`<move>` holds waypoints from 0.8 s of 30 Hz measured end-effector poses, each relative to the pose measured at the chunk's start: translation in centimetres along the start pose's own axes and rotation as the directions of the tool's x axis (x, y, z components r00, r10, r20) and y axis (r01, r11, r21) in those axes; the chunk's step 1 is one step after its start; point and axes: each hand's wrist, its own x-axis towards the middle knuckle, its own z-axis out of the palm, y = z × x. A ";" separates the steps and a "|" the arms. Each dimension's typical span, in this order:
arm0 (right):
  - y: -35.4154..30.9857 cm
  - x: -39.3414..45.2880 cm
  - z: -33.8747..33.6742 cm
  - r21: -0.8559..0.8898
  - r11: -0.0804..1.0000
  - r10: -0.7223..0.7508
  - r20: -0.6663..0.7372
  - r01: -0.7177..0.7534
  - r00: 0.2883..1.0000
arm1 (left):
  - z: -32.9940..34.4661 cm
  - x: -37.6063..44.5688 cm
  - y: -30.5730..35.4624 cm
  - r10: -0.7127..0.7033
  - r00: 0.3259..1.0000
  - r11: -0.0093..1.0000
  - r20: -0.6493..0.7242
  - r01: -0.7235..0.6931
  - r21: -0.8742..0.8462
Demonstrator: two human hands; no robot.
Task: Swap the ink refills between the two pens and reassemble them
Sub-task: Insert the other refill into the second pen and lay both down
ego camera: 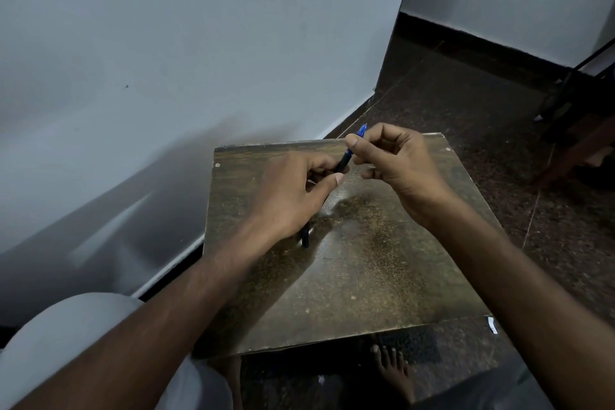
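1. No container shows; the task's things are held in the hands or lie bare on the surface [366, 276], a worn brown board set close to a pale wall [166, 60] on the left.
2. The pen [346, 156], dark in the barrel with a blue far end, is held tilted above the far part of the surface, its blue end pointing far and right; both hands hold it.
3. The left hand [293, 190] has its grip closed around the pen's dark lower barrel, thumb laid across the near side.
4. The right hand [399, 160] pinches the pen's blue upper part between thumb and forefinger, its grip closed on it; the other fingers curl inward.
5. A second dark pen piece [305, 238] lies on the surface just near the left wrist, partly hidden under the hand; whether it is a whole pen or a part cannot be told.
6. Around: dark speckled floor [466, 93] to the right and far; a bare foot [392, 366] under the near edge of the surface; a grey-clad knee [66, 336] at near left; dark furniture legs [572, 103] at far right.
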 end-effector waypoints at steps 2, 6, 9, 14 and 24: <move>0.0 0.0 -0.1 0.016 1.000 0.020 -0.014 -0.020 1.000 | 0.0 0.0 0.0 -0.008 1.000 1.000 0.005 0.008 -0.004; -0.1 -0.2 0.0 0.008 1.000 0.013 -0.014 -0.013 1.000 | -0.2 0.1 0.1 -0.016 1.000 1.000 0.012 0.016 -0.009; -0.3 -0.2 0.3 0.027 0.999 0.044 -0.067 -0.042 0.997 | -0.2 -0.1 0.3 -0.013 0.999 1.000 0.035 0.014 -0.020; -0.2 -0.4 0.1 0.074 0.996 0.057 -0.021 -0.056 0.998 | -0.4 0.0 0.4 -0.036 0.999 0.999 0.031 0.037 -0.022; -0.5 -0.7 0.4 0.127 0.984 0.130 -0.021 -0.126 0.991 | -0.2 0.0 0.7 -0.045 0.996 0.998 0.082 0.048 -0.044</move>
